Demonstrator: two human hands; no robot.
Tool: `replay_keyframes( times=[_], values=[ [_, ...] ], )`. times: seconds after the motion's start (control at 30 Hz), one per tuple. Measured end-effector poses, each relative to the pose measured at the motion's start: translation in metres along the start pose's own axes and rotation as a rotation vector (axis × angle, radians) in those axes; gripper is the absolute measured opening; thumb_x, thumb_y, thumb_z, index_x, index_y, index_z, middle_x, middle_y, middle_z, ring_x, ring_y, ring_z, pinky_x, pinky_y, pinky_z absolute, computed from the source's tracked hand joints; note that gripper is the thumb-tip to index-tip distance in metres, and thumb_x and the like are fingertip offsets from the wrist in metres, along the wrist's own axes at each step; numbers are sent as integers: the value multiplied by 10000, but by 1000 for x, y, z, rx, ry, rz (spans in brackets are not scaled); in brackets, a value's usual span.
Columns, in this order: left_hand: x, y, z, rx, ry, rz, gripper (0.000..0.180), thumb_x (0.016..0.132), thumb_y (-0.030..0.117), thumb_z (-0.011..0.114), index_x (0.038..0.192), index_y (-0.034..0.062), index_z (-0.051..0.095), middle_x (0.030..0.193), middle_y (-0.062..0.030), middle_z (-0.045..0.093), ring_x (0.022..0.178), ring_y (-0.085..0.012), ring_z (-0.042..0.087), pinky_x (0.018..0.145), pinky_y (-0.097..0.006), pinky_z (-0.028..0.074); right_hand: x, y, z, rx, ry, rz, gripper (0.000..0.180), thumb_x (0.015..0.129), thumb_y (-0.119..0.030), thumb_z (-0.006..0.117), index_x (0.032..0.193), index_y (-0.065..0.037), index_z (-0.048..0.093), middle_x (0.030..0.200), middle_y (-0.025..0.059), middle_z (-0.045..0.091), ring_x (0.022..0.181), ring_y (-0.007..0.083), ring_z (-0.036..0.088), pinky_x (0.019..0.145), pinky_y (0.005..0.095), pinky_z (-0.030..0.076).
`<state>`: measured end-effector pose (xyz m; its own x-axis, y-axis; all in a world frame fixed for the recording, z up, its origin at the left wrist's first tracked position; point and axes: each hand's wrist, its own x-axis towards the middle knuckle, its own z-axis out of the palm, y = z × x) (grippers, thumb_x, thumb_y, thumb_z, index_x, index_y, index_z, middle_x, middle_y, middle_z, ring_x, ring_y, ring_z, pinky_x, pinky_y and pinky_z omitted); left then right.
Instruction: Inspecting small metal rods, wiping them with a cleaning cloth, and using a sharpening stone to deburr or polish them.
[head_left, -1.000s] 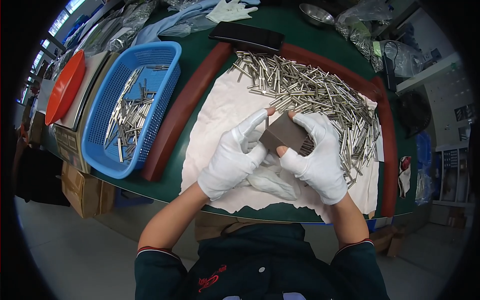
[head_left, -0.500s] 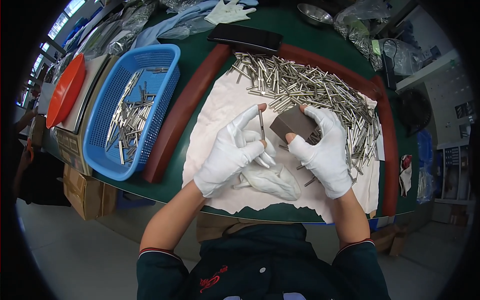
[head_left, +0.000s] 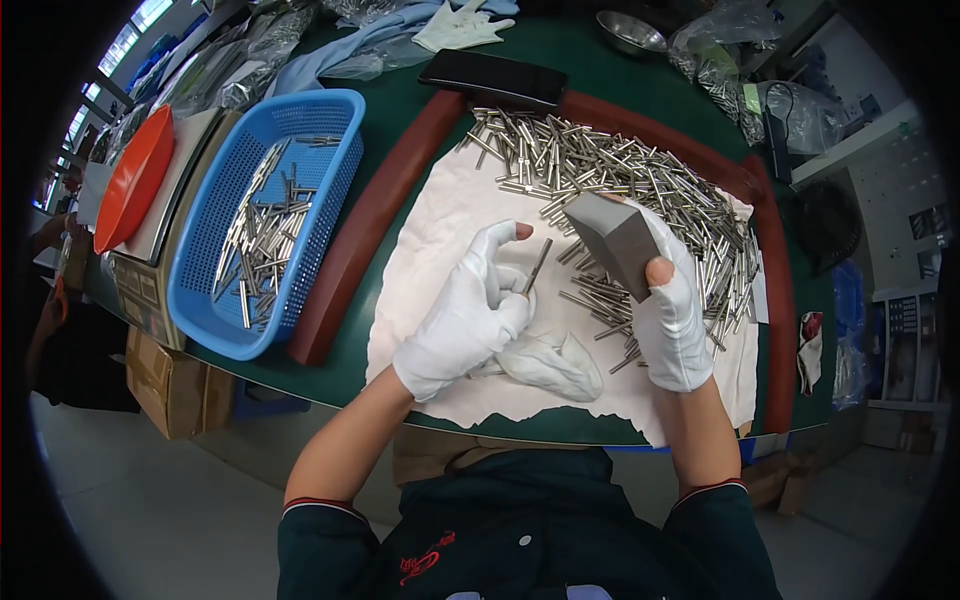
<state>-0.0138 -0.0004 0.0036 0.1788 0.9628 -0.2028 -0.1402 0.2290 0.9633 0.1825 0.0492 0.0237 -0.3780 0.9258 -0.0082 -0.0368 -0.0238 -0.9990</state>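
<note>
While a person in white gloves is working at a green table (head_left: 560,430), the left hand (head_left: 468,318) is pinching one thin metal pin (head_left: 537,266) between thumb and forefinger, holding it nearly upright above a white cloth (head_left: 450,220), with the other fingers curling loosely. The right hand (head_left: 672,300) is gripping a grey rectangular block (head_left: 612,238), its fingers wrapping around the back and the bare-tipped thumb pressing on the front, just beside the pin and not touching it. Judging by the piles, the work is looking partly done: a blue plastic basket (head_left: 205,305) near the table's left edge is already holding a modest scatter of pins (head_left: 262,232), while a far larger heap of pins (head_left: 610,180) is still lying across the cloth's far and right parts, so most seems left. A crumpled white rag (head_left: 552,364) is lying on the cloth below the hands. A dark red raised border (head_left: 370,215) is running between cloth and basket, which any pin going to the basket would be crossing. Toward the table's far edge are sitting a flat black case (head_left: 492,78), a steel bowl (head_left: 630,32) and clear plastic bags (head_left: 722,50); an orange lid (head_left: 132,180) is leaning beyond the basket, at the left edge.
</note>
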Motion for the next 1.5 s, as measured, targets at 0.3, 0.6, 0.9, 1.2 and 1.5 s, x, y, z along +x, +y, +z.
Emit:
replay_keyframes(
  times=[0.3, 0.6, 0.9, 1.2, 1.5],
  values=[
    [-2, 7, 0, 63, 80, -82, 329, 819, -7, 515, 1147, -37, 496, 794, -31, 589, 634, -50, 518, 574, -193, 412, -2, 5, 7, 137, -150, -12, 830, 730, -490, 743, 1308, 42, 475, 1223, 135, 553, 1135, 209, 530, 987, 325, 402],
    [-1, 1, -9, 50, 90, -43, 237, 877, 19, 496, 1095, -52, 558, 761, -73, 628, 577, -72, 534, 555, -211, 447, 0, 10, 1, 163, -128, 68, 824, 747, -524, 719, 1296, 44, 485, 1207, 116, 564, 1113, 181, 537, 968, 315, 414],
    [0, 4, -7, -109, 248, 107, 207, 931, 75, 543, 1097, -48, 534, 805, -83, 659, 721, -117, 639, 603, -229, 487, -2, 15, 8, 585, -98, 221, 611, 835, -463, 663, 1201, 9, 536, 1161, 136, 581, 1072, 224, 574, 966, 391, 462],
    [2, 1, -9, -70, 292, 149, 204, 926, 78, 562, 1105, -21, 557, 833, -60, 627, 715, -102, 621, 623, -216, 478, -1, 19, 14, 934, -165, 366, 525, 870, -337, 661, 1200, 28, 475, 1182, 165, 548, 1108, 280, 580, 951, 442, 524],
    [6, -8, -15, -121, 293, 227, 168, 970, 141, 498, 1089, 24, 481, 959, -135, 629, 806, -204, 668, 695, -294, 539, -3, 15, 11, 856, -89, 311, 517, 865, -336, 668, 1210, 3, 485, 1168, 145, 560, 1090, 259, 580, 977, 415, 496]
  ],
)
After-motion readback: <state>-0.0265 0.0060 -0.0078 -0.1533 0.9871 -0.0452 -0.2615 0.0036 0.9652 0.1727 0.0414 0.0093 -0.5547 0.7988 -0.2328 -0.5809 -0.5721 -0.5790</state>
